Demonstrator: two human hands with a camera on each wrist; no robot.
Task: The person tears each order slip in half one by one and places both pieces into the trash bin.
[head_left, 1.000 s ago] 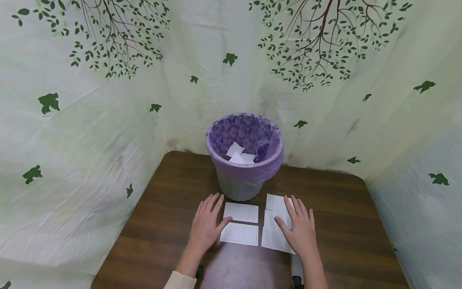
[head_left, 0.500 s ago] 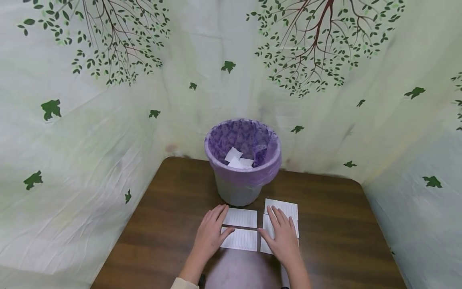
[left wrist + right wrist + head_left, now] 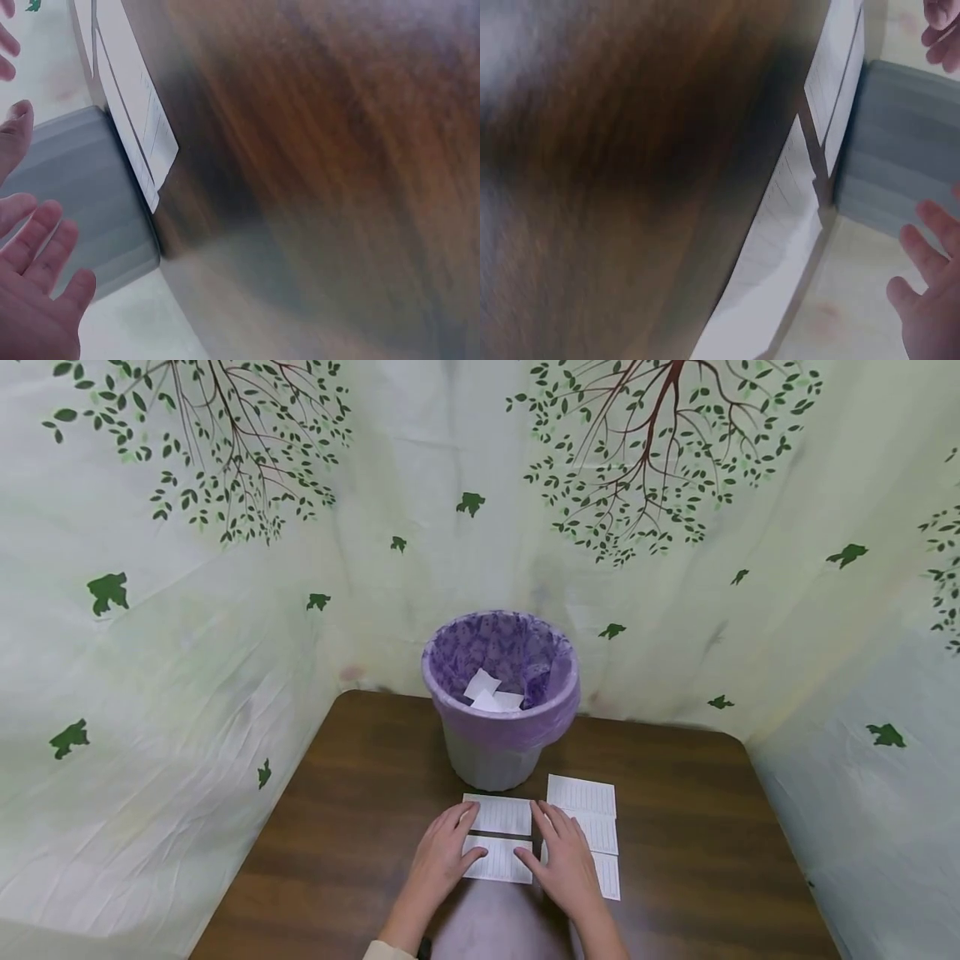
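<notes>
Both hands hover over lined white cards on the table, holding nothing. My left hand (image 3: pixel 441 860), fingers extended and thumb apart, overlaps the left ends of the far left card (image 3: pixel 504 815) and the near left card (image 3: pixel 501 862). Opposite it, my right hand (image 3: pixel 562 864) reaches in between the two columns, its thumb over the near left card's right end. It partly hides the right column: a top card (image 3: pixel 582 794), a middle card (image 3: pixel 600 832) and a bottom card (image 3: pixel 609 875). In the wrist views, the left palm (image 3: pixel 34 300) and right fingers (image 3: pixel 926 255) show raised above the tabletop.
Behind the cards stands a grey bin (image 3: pixel 493 760) with a purple liner (image 3: pixel 555 714) folded over its rim. Several white paper pieces (image 3: pixel 482 683) lie inside. The brown wooden table (image 3: pixel 690 827) is enclosed by a leaf-patterned curtain (image 3: pixel 405 610).
My right hand has moved left, off much of the right column and toward the left cards. My left hand has shifted slightly right. The head view has tilted up a little.
</notes>
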